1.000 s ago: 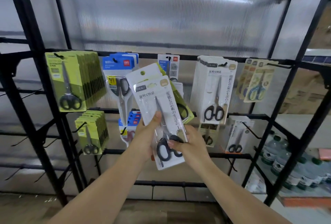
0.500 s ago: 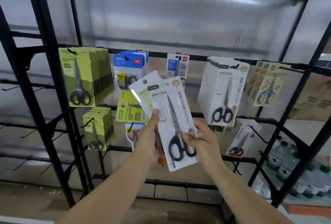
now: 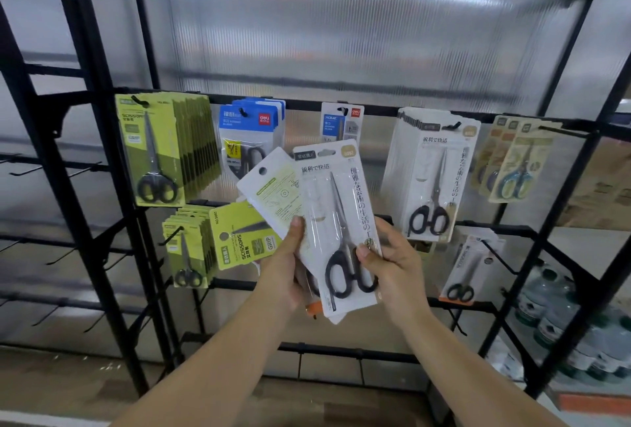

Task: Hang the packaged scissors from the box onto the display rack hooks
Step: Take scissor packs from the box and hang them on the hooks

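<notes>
Head view: both hands are holding a fanned bunch of packs before the black metal display rack (image 3: 102,139). Right hand (image 3: 392,266) is pinching the front white-carded pack of black-handled scissors (image 3: 338,221); left hand (image 3: 283,266) is gripping the white pack behind (image 3: 269,194) and a lime-green scissors pack (image 3: 242,238).

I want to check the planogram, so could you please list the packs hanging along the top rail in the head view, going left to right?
Green scissors packs → blue scissors packs → single blue-and-white pack → white scissors packs → beige packs with blue-handled scissors.
</notes>
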Demonstrator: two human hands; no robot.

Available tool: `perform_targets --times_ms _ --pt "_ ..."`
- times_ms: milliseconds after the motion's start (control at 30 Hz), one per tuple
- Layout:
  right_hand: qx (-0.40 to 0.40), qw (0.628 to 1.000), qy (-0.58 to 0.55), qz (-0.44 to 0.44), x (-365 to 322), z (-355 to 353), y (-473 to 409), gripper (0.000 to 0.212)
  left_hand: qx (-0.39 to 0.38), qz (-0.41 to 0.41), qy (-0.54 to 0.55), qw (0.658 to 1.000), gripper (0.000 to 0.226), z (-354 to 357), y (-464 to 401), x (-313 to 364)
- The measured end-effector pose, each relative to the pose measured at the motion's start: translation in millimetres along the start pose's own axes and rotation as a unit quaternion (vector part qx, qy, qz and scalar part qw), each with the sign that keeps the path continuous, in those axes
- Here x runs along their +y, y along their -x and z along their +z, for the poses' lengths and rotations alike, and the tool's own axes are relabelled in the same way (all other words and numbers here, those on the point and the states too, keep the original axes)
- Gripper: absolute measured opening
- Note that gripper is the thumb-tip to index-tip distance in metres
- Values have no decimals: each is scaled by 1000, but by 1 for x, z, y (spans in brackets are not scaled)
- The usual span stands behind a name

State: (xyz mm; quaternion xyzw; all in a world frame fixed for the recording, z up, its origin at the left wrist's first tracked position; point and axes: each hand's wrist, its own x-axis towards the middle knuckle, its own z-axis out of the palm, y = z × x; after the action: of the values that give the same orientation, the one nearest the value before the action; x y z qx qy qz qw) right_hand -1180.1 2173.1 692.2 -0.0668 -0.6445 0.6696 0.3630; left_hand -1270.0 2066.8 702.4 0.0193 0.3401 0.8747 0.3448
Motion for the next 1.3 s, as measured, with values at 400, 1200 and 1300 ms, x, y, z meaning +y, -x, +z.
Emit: perform_targets --times_ms 400,1200,1300 --pt "35 998 47 16 21 8 5 58 127 70 -20 989 13 -16 5 8" --pt "223 945 235 -36 -75 -95 -32 48 67 71 -96 991 43 7 -9 -19" --pt "214 930 296 -44 -82 -105 -30 48 65 71 -94 991 46 5 -11 -18"
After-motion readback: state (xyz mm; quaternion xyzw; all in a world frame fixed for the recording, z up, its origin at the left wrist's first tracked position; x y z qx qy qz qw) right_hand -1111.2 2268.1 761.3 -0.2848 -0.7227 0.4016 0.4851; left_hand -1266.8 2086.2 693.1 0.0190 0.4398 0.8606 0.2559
